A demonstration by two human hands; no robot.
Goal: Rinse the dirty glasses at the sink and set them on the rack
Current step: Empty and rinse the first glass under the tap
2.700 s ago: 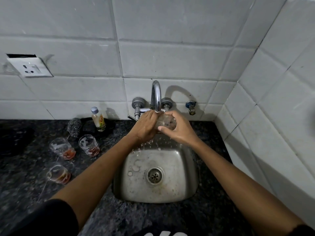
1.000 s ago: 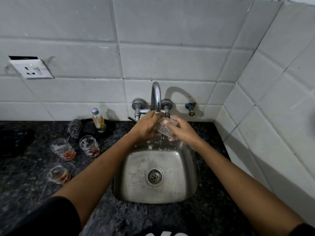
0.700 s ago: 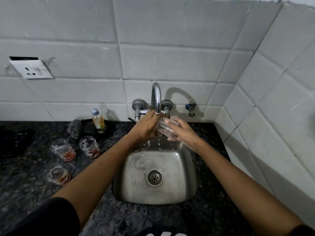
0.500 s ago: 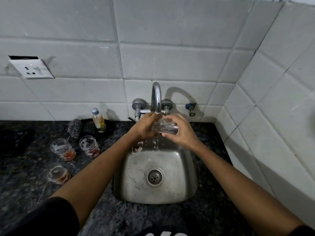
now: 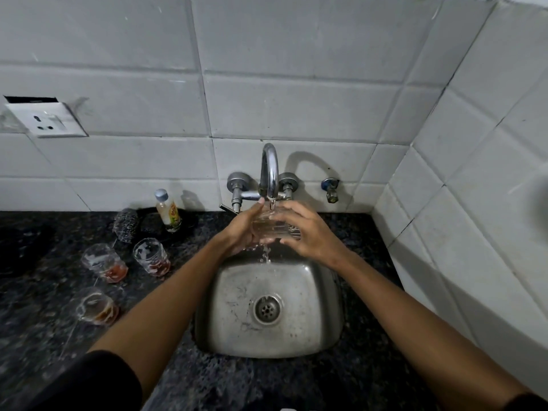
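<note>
Water runs from the tap (image 5: 269, 170) into a clear glass (image 5: 274, 228) that the person holds right under the spout, above the back edge of the sink (image 5: 323, 307). The left hand (image 5: 241, 229) has its fingers curled round the near and left side of the glass, and the right hand (image 5: 308, 232) wraps its fingers over the right side, so both hands grasp the one glass between them. Water spills past the glass and falls into the basin toward the drain (image 5: 267, 309).

Judging by this, the task is at an early or middle stage. One glass is being rinsed and has not yet gone anywhere. Three more wait on the dark counter (image 5: 370, 381) to the left of the sink, all with reddish or brown dregs at the bottom: a glass beside the sink (image 5: 151, 258), a glass further left (image 5: 104, 263) just beside it, and a glass nearer the person (image 5: 96, 307). None of these looks rinsed.

No rack shows in the view, so it cannot be told whether any clean glasses already stand on one. What is left, as far as can be seen, is to finish this rinse, carry the glass to the rack, and repeat for the three dirty ones.

Behind them near the wall sit a steel scrubber (image 5: 127, 225) and a small bottle (image 5: 168, 210).
</note>
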